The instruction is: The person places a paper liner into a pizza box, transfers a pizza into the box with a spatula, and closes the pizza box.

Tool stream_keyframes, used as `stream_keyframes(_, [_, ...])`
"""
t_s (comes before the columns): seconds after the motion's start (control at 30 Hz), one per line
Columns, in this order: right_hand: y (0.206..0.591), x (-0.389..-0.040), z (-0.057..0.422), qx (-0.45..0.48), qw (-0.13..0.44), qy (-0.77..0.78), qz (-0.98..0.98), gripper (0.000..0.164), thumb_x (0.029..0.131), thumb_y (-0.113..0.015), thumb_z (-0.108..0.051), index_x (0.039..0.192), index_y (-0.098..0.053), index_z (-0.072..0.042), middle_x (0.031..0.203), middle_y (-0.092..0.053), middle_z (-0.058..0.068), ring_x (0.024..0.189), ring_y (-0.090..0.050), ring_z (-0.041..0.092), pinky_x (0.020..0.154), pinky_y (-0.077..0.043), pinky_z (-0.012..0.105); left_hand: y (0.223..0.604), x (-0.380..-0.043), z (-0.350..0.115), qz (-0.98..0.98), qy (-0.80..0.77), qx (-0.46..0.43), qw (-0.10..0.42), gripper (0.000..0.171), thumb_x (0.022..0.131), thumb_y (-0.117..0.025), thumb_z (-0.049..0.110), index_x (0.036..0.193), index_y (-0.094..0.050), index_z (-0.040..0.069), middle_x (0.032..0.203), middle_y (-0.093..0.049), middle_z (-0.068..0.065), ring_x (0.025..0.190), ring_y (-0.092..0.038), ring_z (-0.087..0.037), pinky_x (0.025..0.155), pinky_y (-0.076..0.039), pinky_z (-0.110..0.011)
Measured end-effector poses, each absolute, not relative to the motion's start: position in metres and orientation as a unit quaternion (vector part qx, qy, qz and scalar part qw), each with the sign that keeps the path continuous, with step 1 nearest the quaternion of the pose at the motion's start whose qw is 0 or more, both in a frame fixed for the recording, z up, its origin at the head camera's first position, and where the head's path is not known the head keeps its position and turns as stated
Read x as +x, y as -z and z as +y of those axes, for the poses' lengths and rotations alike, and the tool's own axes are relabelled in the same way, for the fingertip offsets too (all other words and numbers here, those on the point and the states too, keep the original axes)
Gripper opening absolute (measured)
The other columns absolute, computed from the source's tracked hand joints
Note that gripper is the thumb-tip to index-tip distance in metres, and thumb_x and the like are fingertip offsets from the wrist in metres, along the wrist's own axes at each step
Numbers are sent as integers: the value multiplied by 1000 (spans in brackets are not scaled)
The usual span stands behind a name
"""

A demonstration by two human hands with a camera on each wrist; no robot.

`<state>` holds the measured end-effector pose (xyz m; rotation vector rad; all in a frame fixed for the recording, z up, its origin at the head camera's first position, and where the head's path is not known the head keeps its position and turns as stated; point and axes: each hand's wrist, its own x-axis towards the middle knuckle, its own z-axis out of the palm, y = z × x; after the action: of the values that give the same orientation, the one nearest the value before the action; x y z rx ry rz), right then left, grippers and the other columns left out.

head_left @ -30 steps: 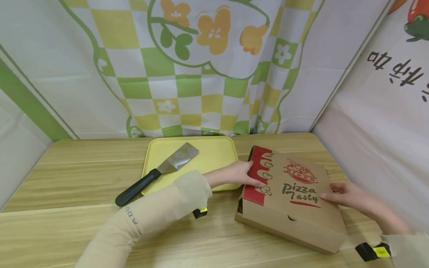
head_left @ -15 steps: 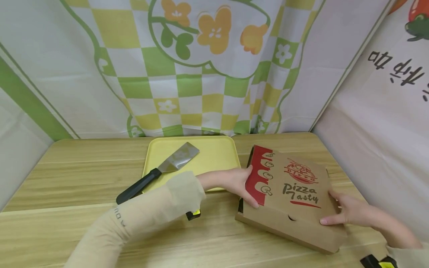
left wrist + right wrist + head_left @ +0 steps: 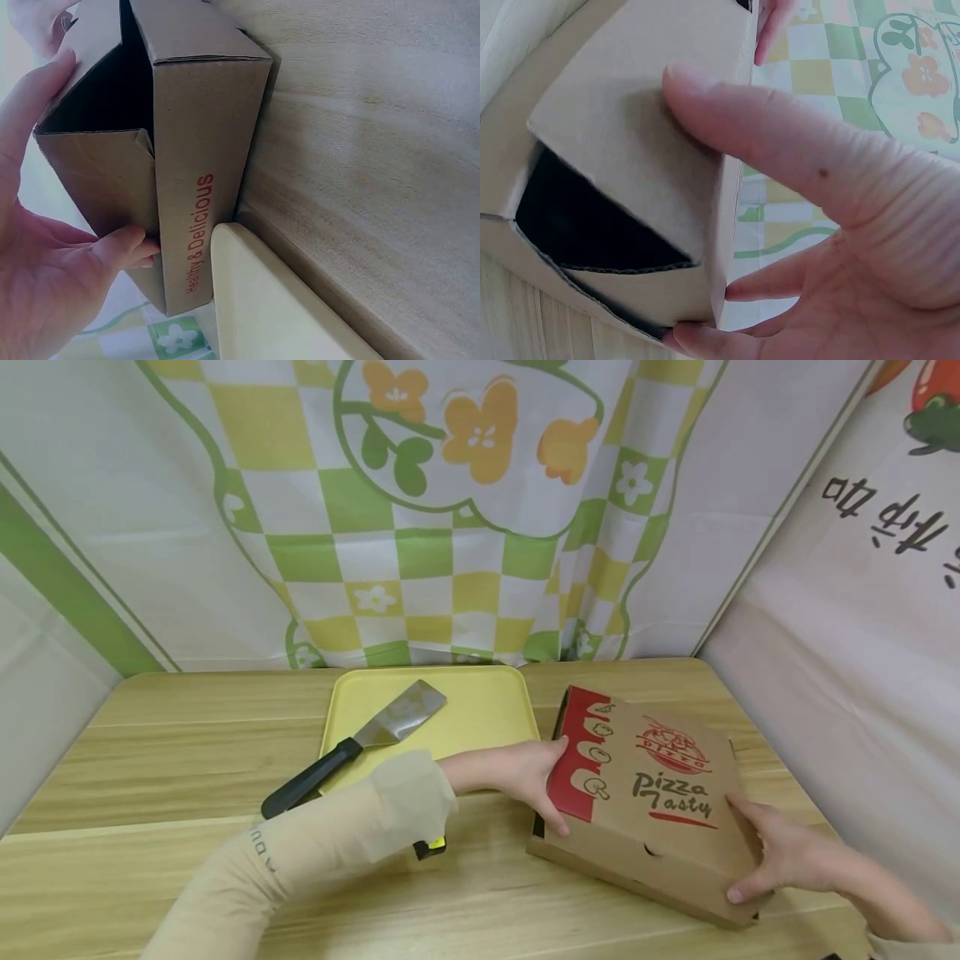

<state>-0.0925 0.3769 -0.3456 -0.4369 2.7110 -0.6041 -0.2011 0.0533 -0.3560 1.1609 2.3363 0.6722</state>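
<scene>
A brown cardboard pizza box [image 3: 675,827] with a red band and "Pizza Tasty" print sits at the right of the table. My left hand [image 3: 525,772] grips the lid's left side, thumb near the front corner. The right hand [image 3: 795,856] holds the lid's right side, its thumb on the front flap. In the left wrist view a dark gap shows between the lid and the box wall [image 3: 202,135] marked "Healthy & Delicious". Another dark gap shows at the right corner beneath the lid flap [image 3: 615,97]. The box's contents are hidden.
A yellow tray [image 3: 480,718] lies left of the box, close to its wall. On it rests a spatula [image 3: 393,718] with a black handle that overhangs the tray's left edge. A checked curtain [image 3: 450,560] hangs behind the wooden table [image 3: 187,752].
My right hand has slid along the lid toward the front right corner, its thumb now on the front flap. The left hand has shifted toward the front left corner. The box has stayed in place.
</scene>
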Motion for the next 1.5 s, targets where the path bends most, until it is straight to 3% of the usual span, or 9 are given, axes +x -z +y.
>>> stream_keyframes(0.1, [343, -93, 376, -138, 174, 212, 952, 108, 56, -84, -22, 126, -19, 27, 121, -36, 45, 110, -41, 52, 85, -38, 57, 356, -201, 54, 849, -238, 421, 213, 116, 61, -82, 40, 140, -14, -10, 125, -51, -11, 106, -50, -9, 90, -38, -16])
stream_keyframes(0.23, [339, -93, 375, -119, 188, 216, 951, 106, 59, -82, -22, 128, -17, 27, 122, -34, 46, 110, -41, 52, 85, -38, 57, 356, -202, 54, 847, -247, 426, 199, 111, 62, -82, 38, 139, -19, -10, 118, -55, -8, 97, -53, -7, 84, -40, -15])
stream_keyframes(0.47, [342, -89, 371, -131, 156, 205, 957, 104, 56, -82, -20, 124, -21, 29, 117, -39, 45, 105, -46, 47, 84, -39, 57, 359, -201, 54, 843, -261, 433, 184, 100, 62, -82, 33, 136, -27, -7, 111, -57, -5, 89, -53, -4, 78, -41, -14])
stream_keyframes(0.73, [345, -86, 366, -109, 158, 172, 966, 106, 56, -83, -24, 125, -20, 28, 113, -37, 48, 100, -46, 52, 81, -41, 58, 365, -197, 54, 849, -238, 431, 191, 108, 64, -81, 35, 140, -18, -8, 128, -47, -10, 112, -47, -11, 93, -36, -18])
stream_keyframes(0.93, [347, -86, 362, -77, 190, 160, 966, 112, 58, -83, -30, 129, -16, 26, 120, -25, 52, 105, -38, 59, 82, -37, 62, 365, -190, 55, 869, -184, 418, 192, 106, 69, -77, 40, 141, -16, -9, 144, -22, -24, 127, -35, -24, 98, -33, -20])
stream_keyframes(1.07, [351, -87, 358, -70, 205, 157, 963, 112, 60, -82, -32, 128, -14, 26, 121, -16, 54, 108, -32, 63, 84, -35, 63, 365, -185, 56, 877, -158, 411, 193, 104, 71, -75, 41, 141, -16, -7, 147, -11, -26, 129, -33, -26, 98, -33, -19])
stream_keyframes(1.17, [353, -86, 356, -65, 216, 157, 962, 113, 61, -82, -33, 129, -13, 26, 122, -10, 55, 110, -26, 65, 86, -32, 65, 366, -182, 54, 881, -139, 412, 187, 102, 72, -73, 44, 142, -17, -6, 147, -8, -26, 131, -29, -26, 99, -31, -19])
stream_keyframes(1.33, [355, -86, 352, -82, 219, 157, 960, 108, 66, -79, -32, 126, -14, 30, 124, -2, 55, 115, -12, 65, 91, -23, 67, 368, -180, 52, 883, -105, 421, 179, 98, 75, -68, 50, 141, -21, -5, 148, -8, -24, 137, -13, -26, 105, -23, -23])
stream_keyframes(1.5, [355, -88, 348, -99, 212, 139, 962, 103, 67, -77, -32, 122, -17, 32, 126, -2, 53, 116, -11, 63, 94, -20, 65, 371, -180, 51, 886, -80, 424, 171, 95, 77, -64, 53, 141, -22, -3, 148, -8, -23, 138, -9, -26, 107, -20, -23])
